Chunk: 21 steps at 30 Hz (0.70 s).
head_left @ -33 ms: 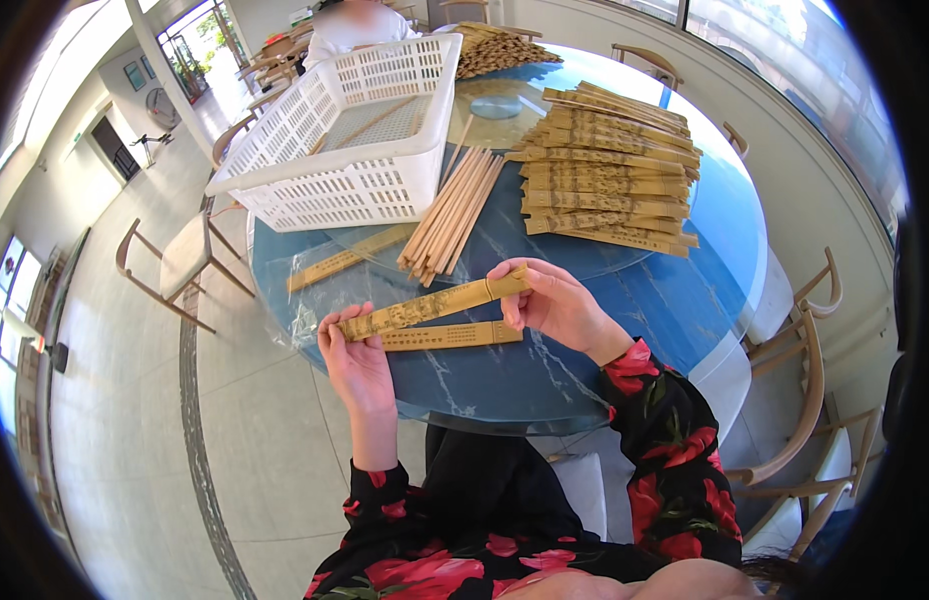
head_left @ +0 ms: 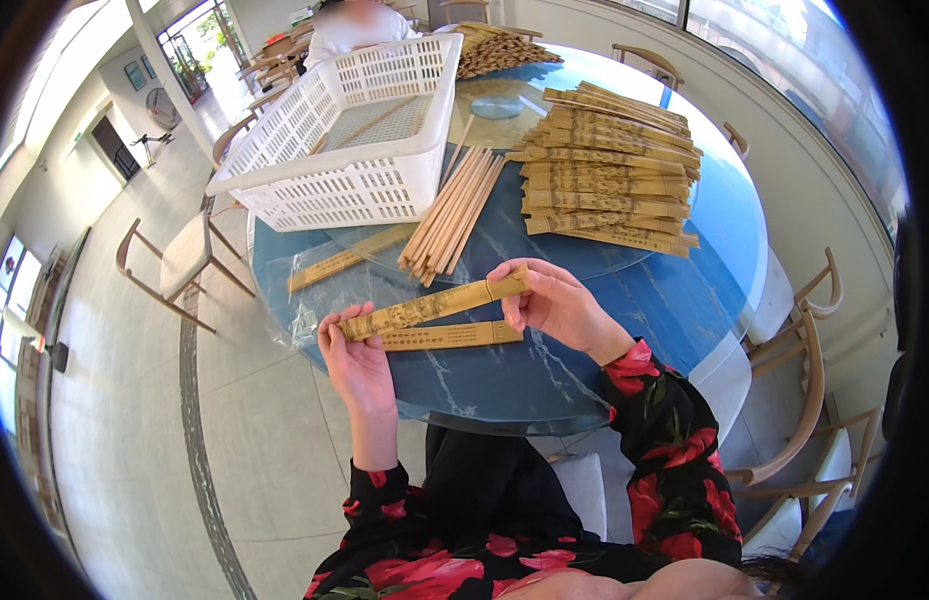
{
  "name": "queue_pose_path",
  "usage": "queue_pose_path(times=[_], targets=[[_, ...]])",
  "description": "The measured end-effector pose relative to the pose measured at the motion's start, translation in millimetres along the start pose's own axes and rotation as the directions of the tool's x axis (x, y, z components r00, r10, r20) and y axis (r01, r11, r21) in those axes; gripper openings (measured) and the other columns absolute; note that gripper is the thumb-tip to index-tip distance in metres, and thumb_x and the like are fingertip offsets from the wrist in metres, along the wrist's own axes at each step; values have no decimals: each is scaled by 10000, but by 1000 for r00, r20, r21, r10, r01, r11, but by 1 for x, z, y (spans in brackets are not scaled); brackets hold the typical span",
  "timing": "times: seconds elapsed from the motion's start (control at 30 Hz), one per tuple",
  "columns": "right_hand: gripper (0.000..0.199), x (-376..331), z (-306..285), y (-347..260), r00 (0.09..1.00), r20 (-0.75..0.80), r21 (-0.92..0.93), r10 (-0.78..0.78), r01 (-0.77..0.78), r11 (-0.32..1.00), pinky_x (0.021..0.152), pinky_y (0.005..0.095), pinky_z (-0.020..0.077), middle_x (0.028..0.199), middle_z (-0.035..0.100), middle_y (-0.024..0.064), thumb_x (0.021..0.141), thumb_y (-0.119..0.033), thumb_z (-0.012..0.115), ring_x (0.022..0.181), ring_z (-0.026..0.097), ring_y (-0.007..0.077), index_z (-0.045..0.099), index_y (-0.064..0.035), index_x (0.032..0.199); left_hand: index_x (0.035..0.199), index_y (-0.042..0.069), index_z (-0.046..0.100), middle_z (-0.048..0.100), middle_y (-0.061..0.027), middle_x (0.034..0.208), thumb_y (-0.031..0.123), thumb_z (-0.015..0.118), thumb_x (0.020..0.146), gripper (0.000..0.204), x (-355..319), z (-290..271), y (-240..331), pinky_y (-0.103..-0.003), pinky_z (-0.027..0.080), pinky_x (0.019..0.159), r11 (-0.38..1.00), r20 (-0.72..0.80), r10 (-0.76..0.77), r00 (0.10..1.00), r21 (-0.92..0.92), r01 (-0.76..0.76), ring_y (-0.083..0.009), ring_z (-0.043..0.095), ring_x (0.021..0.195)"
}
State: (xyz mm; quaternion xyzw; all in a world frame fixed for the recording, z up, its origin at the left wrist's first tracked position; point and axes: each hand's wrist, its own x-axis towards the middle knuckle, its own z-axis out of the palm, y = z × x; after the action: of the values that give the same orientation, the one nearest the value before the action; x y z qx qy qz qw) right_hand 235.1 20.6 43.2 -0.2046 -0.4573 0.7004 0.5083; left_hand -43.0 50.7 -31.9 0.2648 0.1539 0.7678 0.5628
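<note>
- Your left hand (head_left: 357,362) pinches the near-left end of a long tan sleeved chopstick pack (head_left: 435,305), fingers curled round it, thumb on top.
- Your right hand (head_left: 555,305) grips the far-right end of the same pack, fingers closed over it; the pack spans between both hands, tilted up toward the right, held just above the bench (head_left: 625,330).
- A second tan pack (head_left: 450,336) lies flat on the round blue bench directly under the held one, just beside your left fingers; touching or not, hard to tell at this angle.
- A clear wrapper with a tan strip (head_left: 350,257) lies on the bench to the far left of your hands.
- A bundle of bare wooden chopsticks (head_left: 453,215) lies fanned in the middle of the bench, beyond your hands.
- A stack of finished tan packs (head_left: 610,175) sits far right, piled in rough layers.
- A white slotted plastic basket (head_left: 335,180) stands far left, at the bench edge, tilted slightly.
- Another person (head_left: 360,25) sits at the far side, beside more piled packs.
- Wooden chairs (head_left: 170,265) stand around the bench, left and right.
</note>
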Motion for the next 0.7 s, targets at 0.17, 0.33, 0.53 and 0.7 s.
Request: queue_pose_path(times=[0.17, 0.33, 0.53, 0.7], targets=[[391, 2, -7, 1, 1000, 8, -57, 26, -25, 998, 725, 265, 474, 836, 599, 61, 1061, -240, 415, 782, 569, 123, 551, 40, 1299, 1169, 94, 476, 638, -129, 1157, 206, 414, 1071, 161, -1, -1, 1, -340, 546, 832, 999, -30, 33, 999, 28, -32, -295, 617, 1137], [413, 6, -17, 3, 1000, -15, -99, 26, -27, 995, 724, 257, 469, 836, 624, 64, 1065, -245, 405, 777, 570, 113, 551, 33, 1333, 1163, 88, 465, 621, -160, 1202, 203, 412, 1070, 157, -2, 4, 2, -365, 531, 909, 996, -27, 51, 998, 77, -49, -310, 607, 1154], [510, 8, -21, 8, 992, -103, 70, -71, 79, 994, 744, 249, 453, 849, 610, 46, 1066, -362, 409, 788, 549, 101, 494, 26, 1385, 1200, 57, 478, 595, -181, 1239, 179, 423, 1063, 192, -5, 19, -2, -367, 505, 965, 974, 25, -52, 998, 221, 45, -275, 605, 1129], [412, 9, -10, 17, 991, -132, -126, -4, -13, 992, 757, 229, 448, 879, 611, -5, 1040, -401, 500, 820, 552, 71, 576, -51, 1244, 1168, 7, 534, 623, -120, 1039, 127, 442, 1049, 193, -13, 20, -6, -286, 515, 790, 852, 127, -154, 980, 519, 67, -158, 614, 845]])
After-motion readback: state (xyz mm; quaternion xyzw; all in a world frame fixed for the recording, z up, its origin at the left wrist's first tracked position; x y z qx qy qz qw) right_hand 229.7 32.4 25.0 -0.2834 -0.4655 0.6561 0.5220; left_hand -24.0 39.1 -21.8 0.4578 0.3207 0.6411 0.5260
